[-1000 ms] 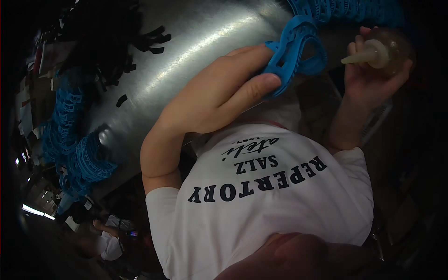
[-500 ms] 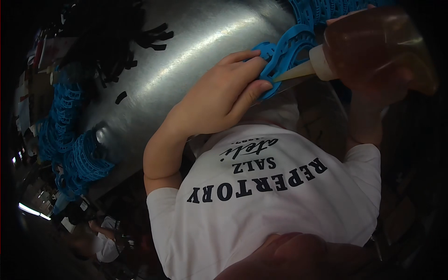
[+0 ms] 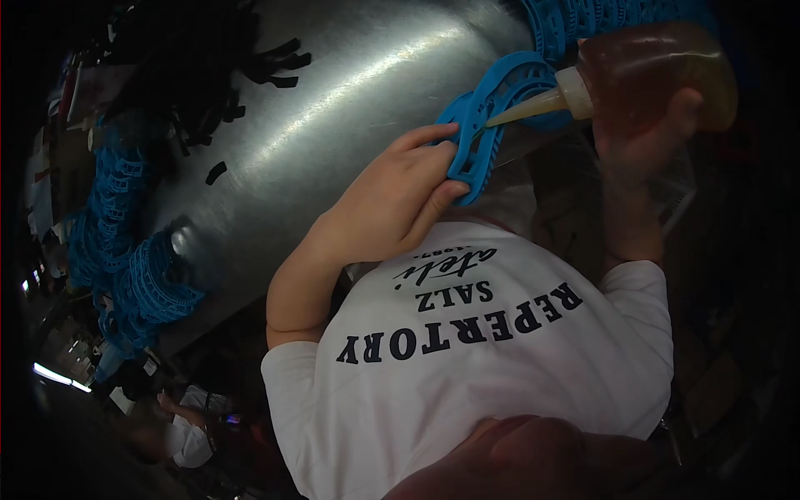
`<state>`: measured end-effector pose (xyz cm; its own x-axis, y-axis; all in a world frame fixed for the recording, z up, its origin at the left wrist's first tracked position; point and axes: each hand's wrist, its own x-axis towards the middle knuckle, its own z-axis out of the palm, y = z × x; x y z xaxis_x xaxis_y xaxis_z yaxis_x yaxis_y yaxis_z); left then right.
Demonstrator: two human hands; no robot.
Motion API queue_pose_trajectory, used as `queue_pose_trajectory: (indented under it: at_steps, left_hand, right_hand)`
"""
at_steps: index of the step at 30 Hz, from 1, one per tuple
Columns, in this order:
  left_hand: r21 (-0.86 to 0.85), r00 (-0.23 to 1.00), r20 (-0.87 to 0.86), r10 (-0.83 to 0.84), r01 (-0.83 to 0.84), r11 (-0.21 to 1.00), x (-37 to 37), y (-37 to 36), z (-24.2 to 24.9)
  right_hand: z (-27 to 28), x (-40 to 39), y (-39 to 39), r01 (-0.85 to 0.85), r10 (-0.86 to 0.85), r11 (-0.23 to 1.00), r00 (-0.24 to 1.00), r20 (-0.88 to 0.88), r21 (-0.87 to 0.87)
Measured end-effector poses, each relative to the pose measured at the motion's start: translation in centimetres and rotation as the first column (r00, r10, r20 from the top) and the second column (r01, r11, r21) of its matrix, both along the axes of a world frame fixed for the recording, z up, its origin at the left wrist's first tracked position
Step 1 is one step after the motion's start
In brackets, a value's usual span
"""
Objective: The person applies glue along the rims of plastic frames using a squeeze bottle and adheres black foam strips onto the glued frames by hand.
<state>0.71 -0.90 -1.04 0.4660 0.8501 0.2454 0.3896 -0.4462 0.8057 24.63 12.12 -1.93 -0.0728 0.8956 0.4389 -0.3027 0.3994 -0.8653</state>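
My left hand (image 3: 396, 196) pinches one end of a curved blue plastic piece (image 3: 478, 158) with slots and a toothed edge. My right hand (image 3: 642, 146) is wrapped round a squeeze bottle (image 3: 650, 71) of amber liquid, tilted nearly flat. The bottle's pale pointed nozzle (image 3: 533, 108) aims left, its tip at the surface of the blue piece, close to my left fingertips. Whether any liquid is coming out is too small to tell. Both hands are over the near edge of a shiny metal table (image 3: 333, 108).
More blue pieces stand in a row (image 3: 592, 21) at the top right. Another blue stack (image 3: 154, 283) lies at the table's left end. Black strips (image 3: 279, 65) are heaped at the upper left. A person in a white top (image 3: 190, 437) is at the lower left.
My left hand has moved slightly left and down, and the blue piece shows more of its length. The bottle has shifted left, its nozzle tip now higher along the piece.
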Motion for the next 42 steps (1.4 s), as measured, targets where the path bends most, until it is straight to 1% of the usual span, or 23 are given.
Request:
queue_pose_trajectory:
  at_steps: [2, 7, 10, 11, 14, 15, 18, 19, 23, 26, 27, 30, 31, 34, 35, 39, 42]
  left_hand:
    - [0.001, 1.0, 0.004, -0.015, 0.015, 1.0, 0.0, -0.4, -0.3]
    - [0.009, 0.998, 0.052, -0.029, 0.028, 1.0, 0.1, -1.3, -0.7]
    - [-0.075, 0.997, 0.044, -0.063, 0.066, 0.995, -0.4, -1.8, -1.3]
    - [-0.076, 0.997, 0.044, -0.068, 0.071, 0.995, -0.5, -2.0, -1.5]
    - [-0.032, 0.995, 0.029, -0.097, 0.098, 0.995, -0.8, -2.6, -2.1]
    - [-0.033, 0.994, 0.031, -0.103, 0.104, 0.994, -0.8, -2.9, -2.3]
    - [-0.048, 0.994, 0.006, -0.109, 0.109, 0.993, -1.2, -3.7, -2.7]
    - [-0.049, 0.993, 0.01, -0.118, 0.118, 0.992, -1.3, -3.9, -2.9]
    - [-0.005, 0.994, 0.037, -0.106, 0.106, 0.994, -2.0, -4.6, -3.4]
    - [-0.06, 0.994, 0.027, -0.103, 0.104, 0.993, -2.7, -5.2, -3.5]
    - [-0.06, 0.994, 0.029, -0.109, 0.111, 0.992, -2.9, -5.4, -3.6]
    - [-0.036, 0.996, 0.042, -0.076, 0.078, 0.996, -3.3, -5.9, -4.0]
    - [-0.039, 0.996, 0.043, -0.08, 0.082, 0.996, -3.5, -5.9, -4.1]
    - [-0.076, 0.994, 0.059, -0.096, 0.101, 0.992, -3.9, -6.0, -4.4]
    - [-0.077, 0.994, 0.056, -0.093, 0.097, 0.992, -3.8, -5.8, -4.4]
    - [-0.055, 0.996, 0.059, -0.061, 0.064, 0.996, -3.2, -4.1, -3.3]
    - [0.053, 0.992, -0.007, -0.126, 0.126, 0.991, -2.5, -2.0, -1.4]
  right_hand:
    - [-0.3, 0.2, 0.1, -0.002, 0.001, 0.999, 1.0, -0.027, -0.051]
    - [-1.1, 0.3, 0.8, 0.007, -0.009, 0.999, 0.999, -0.046, -0.034]
    - [-2.0, 0.8, 0.8, 0.005, -0.016, 0.998, 0.987, -0.157, -0.07]
    - [-2.1, 0.8, 0.6, 0.01, -0.021, 0.997, 0.987, -0.157, -0.071]
    - [-2.3, 0.8, -0.1, 0.184, -0.183, 0.983, 0.983, -0.02, 0.008]
    - [-2.4, 0.9, -0.5, 0.189, -0.189, 0.982, 0.982, -0.018, 0.007]
    - [-2.8, 1.3, -2.0, 0.35, -0.35, 0.936, 0.937, -0.015, 0.028]
    - [-2.9, 1.4, -2.5, 0.358, -0.358, 0.933, 0.934, -0.012, 0.028]
    - [-3.2, 1.8, -4.7, 0.357, -0.357, 0.934, 0.934, 0.004, -0.002]
    - [-4.1, 1.8, -5.4, 0.438, -0.451, 0.881, 0.891, -0.04, -0.181]
    - [-4.3, 1.7, -5.6, 0.444, -0.457, 0.878, 0.889, -0.039, -0.181]
    - [-4.7, 1.5, -6.3, 0.397, -0.437, 0.856, 0.898, -0.052, -0.331]
    - [-4.7, 1.5, -6.4, 0.401, -0.441, 0.853, 0.896, -0.05, -0.333]
    - [-4.6, 1.8, -6.2, 0.389, -0.444, 0.81, 0.896, -0.026, -0.44]
    - [-4.5, 2.0, -6.0, 0.384, -0.441, 0.811, 0.897, -0.028, -0.442]
    - [-4.1, 2.0, -3.7, 0.257, -0.294, 0.871, 0.956, -0.024, -0.418]
    - [-2.7, 1.3, -1.4, 0.079, -0.112, 0.976, 0.981, -0.156, -0.204]
